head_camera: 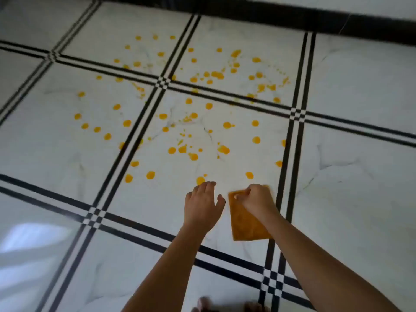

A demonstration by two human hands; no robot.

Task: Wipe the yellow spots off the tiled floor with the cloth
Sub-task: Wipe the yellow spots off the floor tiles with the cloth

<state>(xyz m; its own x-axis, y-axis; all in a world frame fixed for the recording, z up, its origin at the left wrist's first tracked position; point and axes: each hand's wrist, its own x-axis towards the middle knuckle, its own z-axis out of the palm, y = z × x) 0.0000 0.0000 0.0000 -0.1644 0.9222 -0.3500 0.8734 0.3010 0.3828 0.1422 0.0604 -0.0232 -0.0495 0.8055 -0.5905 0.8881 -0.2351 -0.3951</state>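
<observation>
Grips the orange cloth point(245, 224) in curled fingers point(242, 195) of right hand point(258, 199); holds left hand point(202, 203) flat and empty beside it, near yellow spots point(193, 156) on tiled floor point(349, 176).

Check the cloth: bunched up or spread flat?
Spread flat: the cloth shows a full rectangle with clear corners; right hand pinches its top edge.

1. The floor point(360, 176) tiles are white with thin grey wiggly lines.
2. Black stripes point(299, 140) run in pairs, with little checks where they cross.
3. The spots point(256, 140) are yellow.
4. The cloth point(243, 224) is orange.
</observation>
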